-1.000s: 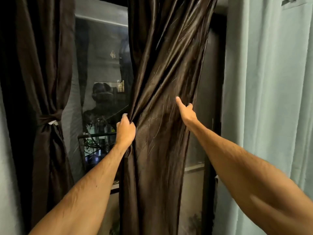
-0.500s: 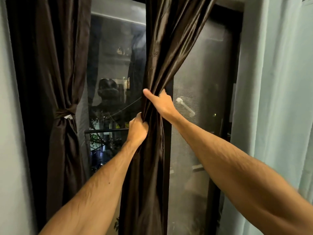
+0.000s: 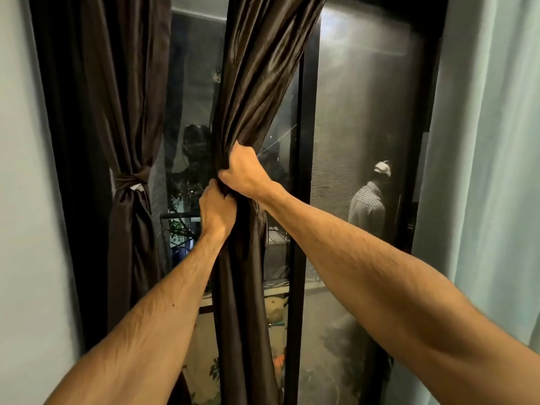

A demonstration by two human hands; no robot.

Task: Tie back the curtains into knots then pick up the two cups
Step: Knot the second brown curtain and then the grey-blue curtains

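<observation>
Dark window [image 3: 365, 112] at night w/ pale walls. Centre: shiny dark-brown satin curtain [image 3: 257, 83], bunched; left hand [image 3: 217, 210] and right hand [image 3: 245, 171] both clench it mid-height. Soft, light, prob. slippery — grip the gathered bunch. Far left curtain [image 3: 128, 182] already knotted.

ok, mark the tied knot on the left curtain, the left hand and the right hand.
knot [image 3: 131, 179]: head view, on the cinched band of fabric.
left hand [image 3: 217, 210]: head view, on the back of the hand.
right hand [image 3: 248, 171]: head view, on the back of the hand.
</observation>
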